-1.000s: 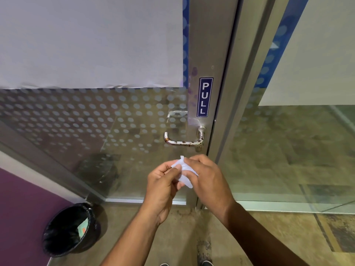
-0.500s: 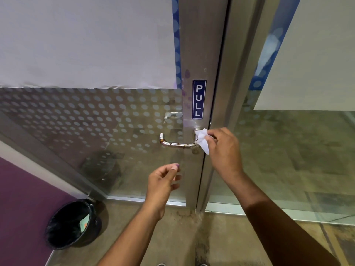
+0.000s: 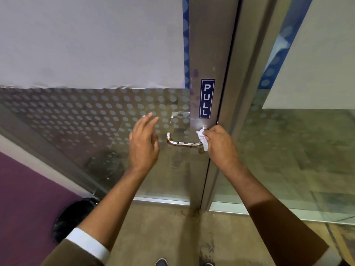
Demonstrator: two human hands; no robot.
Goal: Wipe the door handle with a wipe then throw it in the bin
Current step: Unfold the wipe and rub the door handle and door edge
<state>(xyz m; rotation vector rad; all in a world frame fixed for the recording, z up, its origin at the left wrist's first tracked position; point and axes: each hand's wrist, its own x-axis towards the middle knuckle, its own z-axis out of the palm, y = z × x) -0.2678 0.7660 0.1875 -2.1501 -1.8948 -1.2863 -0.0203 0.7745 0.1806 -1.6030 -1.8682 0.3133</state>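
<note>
**Operator:** State hand condition and wipe location.

**Inspector:** Right hand, centre-right of the frame, is closed around the white wipe, pressing it on the door handle at its pivot end, just below the PULL label. Starting there probably allows one stroke along the whole lever. Left hand is open, fingers spread, empty, just left of the handle's free end and not touching it; likely positioned to steady the door.

**Operator:** Clearance?

**Inspector:** The lever runs left from the wipe, spotted with brown marks, unobstructed up to its curved tip. The left hand stands close to that tip and may need to shift. The bin sits at lower left of the frame, partly hidden by the left forearm; the floor between looks clear for disposal.
</note>
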